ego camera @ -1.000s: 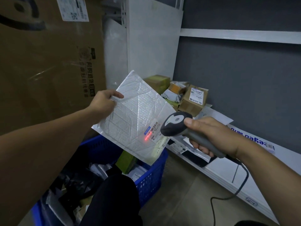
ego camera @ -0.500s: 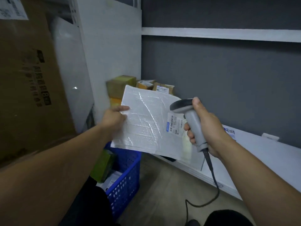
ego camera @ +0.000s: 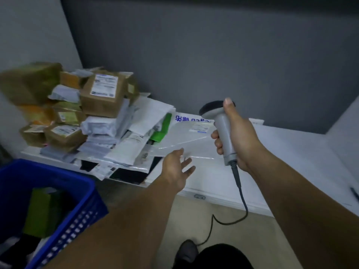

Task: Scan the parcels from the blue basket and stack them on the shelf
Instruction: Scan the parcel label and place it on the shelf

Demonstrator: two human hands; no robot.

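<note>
A white bubble mailer [ego camera: 191, 140] lies flat on the low white shelf [ego camera: 287, 152], its label toward the back wall. My left hand [ego camera: 177, 169] hovers just at the mailer's near edge with fingers spread and holds nothing. My right hand [ego camera: 236, 135] grips the grey barcode scanner [ego camera: 223, 131] upright above the mailer's right end; its cable hangs to the floor. The blue basket [ego camera: 64, 193] stands at the lower left with a green parcel [ego camera: 39, 212] and dark bags inside.
A pile of brown boxes [ego camera: 103, 94] and grey and white mailers [ego camera: 126, 140] fills the shelf's left end against a white side panel. A dark grey wall backs the shelf. Bare shelf extends to the right. My shoe [ego camera: 186, 251] is on the floor below.
The view swung down and right to the shelf. My left hand let go of the white mailer, which now lies on the shelf. The scanner turned upright, its red beam gone.
</note>
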